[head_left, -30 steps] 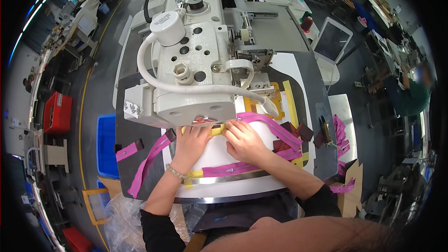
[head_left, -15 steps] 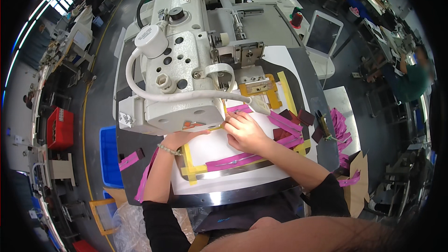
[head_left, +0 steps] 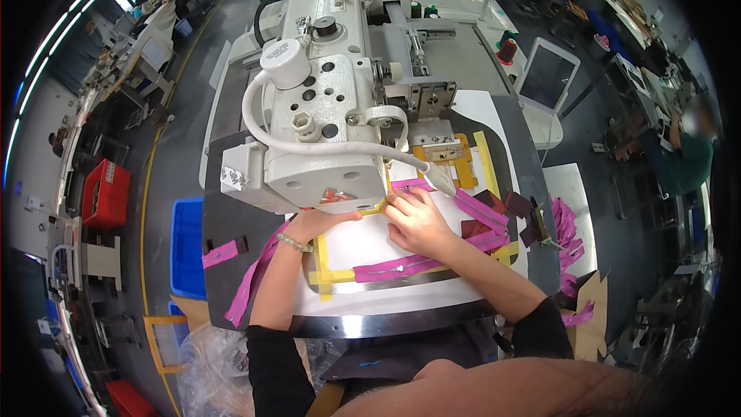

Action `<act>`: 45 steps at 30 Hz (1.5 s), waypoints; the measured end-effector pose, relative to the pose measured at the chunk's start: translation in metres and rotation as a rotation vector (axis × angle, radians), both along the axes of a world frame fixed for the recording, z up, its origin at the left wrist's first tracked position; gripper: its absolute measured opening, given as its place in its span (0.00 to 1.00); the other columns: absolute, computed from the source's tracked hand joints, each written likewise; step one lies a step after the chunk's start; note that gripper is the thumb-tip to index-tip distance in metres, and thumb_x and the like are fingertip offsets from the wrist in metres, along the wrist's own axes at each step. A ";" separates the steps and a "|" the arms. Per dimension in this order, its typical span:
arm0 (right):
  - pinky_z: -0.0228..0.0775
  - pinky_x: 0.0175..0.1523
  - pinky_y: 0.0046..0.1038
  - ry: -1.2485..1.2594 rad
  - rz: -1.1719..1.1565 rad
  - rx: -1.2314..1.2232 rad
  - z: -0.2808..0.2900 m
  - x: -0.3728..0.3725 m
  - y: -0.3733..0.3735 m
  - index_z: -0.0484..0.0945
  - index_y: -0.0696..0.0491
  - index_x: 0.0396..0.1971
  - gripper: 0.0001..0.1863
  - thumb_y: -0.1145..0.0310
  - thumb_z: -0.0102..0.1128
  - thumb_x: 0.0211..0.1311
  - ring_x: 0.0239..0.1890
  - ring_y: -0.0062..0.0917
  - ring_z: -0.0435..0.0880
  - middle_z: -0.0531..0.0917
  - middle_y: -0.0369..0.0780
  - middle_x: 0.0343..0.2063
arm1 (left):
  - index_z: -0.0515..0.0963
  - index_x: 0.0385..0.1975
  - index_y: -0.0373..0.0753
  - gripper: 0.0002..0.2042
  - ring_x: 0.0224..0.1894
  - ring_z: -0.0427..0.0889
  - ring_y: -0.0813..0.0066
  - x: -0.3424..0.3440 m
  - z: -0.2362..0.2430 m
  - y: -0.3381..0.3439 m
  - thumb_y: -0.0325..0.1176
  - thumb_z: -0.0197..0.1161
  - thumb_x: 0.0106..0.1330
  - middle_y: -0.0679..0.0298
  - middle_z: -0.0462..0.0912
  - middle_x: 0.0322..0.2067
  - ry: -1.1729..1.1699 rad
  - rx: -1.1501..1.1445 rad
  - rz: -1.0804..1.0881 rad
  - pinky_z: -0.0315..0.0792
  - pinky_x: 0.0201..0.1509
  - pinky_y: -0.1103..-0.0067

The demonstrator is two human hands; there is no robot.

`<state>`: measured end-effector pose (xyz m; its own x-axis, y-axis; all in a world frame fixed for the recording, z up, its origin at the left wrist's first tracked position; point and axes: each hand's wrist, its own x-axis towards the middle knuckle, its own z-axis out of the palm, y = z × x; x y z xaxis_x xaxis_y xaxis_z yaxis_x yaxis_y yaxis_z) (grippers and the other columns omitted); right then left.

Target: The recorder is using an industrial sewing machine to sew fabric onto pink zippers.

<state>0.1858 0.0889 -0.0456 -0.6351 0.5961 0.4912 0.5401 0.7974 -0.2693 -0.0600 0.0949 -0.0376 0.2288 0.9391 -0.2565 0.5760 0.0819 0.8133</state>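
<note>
A pink zipper with a metal pull lies across the white sheet, which has yellow tape along its edges. Under the front of the white sewing machine head, my right hand has its fingers curled together beside another pink zipper strip. Whatever its fingertips hold is too small to make out. My left hand, a beaded bracelet at its wrist, reaches under the head's left front. Its thumb points right along the sheet, while the other fingers are hidden. Another pink zipper trails beside the left forearm.
Dark red pieces lie at the sheet's right, and a short pink zipper piece at the table's left. A pink zipper bundle rests on a side ledge. A blue bin stands left; a screen stands behind right.
The whole view has shifted, so the machine and table sit a little further right in it. Both hands keep nearly the same place by the machine head.
</note>
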 end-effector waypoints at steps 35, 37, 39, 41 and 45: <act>0.66 0.48 0.38 -0.277 -0.212 -0.059 0.029 0.002 0.033 0.73 0.56 0.41 0.22 0.63 0.67 0.47 0.43 0.36 0.76 0.76 0.44 0.39 | 0.73 0.47 0.39 0.27 0.52 0.68 0.59 0.017 -0.008 -0.053 0.51 0.68 0.52 0.57 0.72 0.47 0.444 0.685 -0.002 0.59 0.56 0.65; 0.69 0.44 0.35 -0.332 -0.165 -0.138 0.032 0.011 0.019 0.71 0.55 0.39 0.21 0.66 0.67 0.45 0.41 0.35 0.77 0.76 0.40 0.36 | 0.74 0.42 0.39 0.23 0.43 0.73 0.63 0.018 -0.007 -0.052 0.47 0.70 0.51 0.63 0.76 0.39 0.397 0.745 0.012 0.63 0.49 0.69; 0.72 0.43 0.34 -0.321 -0.143 -0.136 0.034 0.012 0.016 0.70 0.56 0.37 0.18 0.69 0.66 0.46 0.41 0.36 0.77 0.76 0.39 0.33 | 0.73 0.35 0.41 0.19 0.41 0.73 0.64 0.019 -0.007 -0.052 0.44 0.71 0.50 0.65 0.76 0.35 0.311 0.748 0.020 0.63 0.47 0.70; 0.73 0.46 0.36 -0.348 -0.120 -0.145 0.027 0.012 0.014 0.69 0.56 0.37 0.17 0.71 0.64 0.47 0.39 0.38 0.77 0.76 0.41 0.30 | 0.73 0.34 0.41 0.18 0.41 0.73 0.65 0.019 -0.009 -0.052 0.43 0.71 0.51 0.66 0.76 0.34 0.288 0.704 0.013 0.63 0.47 0.70; 0.74 0.44 0.37 -0.271 -0.125 -0.227 0.016 0.007 0.011 0.68 0.57 0.37 0.16 0.71 0.62 0.49 0.36 0.42 0.79 0.78 0.46 0.31 | 0.72 0.33 0.41 0.17 0.40 0.73 0.65 0.021 -0.006 -0.051 0.41 0.71 0.51 0.66 0.74 0.31 0.247 0.664 0.016 0.62 0.45 0.70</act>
<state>0.1927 0.0997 -0.0296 -0.6393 0.7517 0.1619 0.7056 0.6572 -0.2650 -0.0394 0.0442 -0.0436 0.2229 0.9177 0.3288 0.7527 -0.3764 0.5402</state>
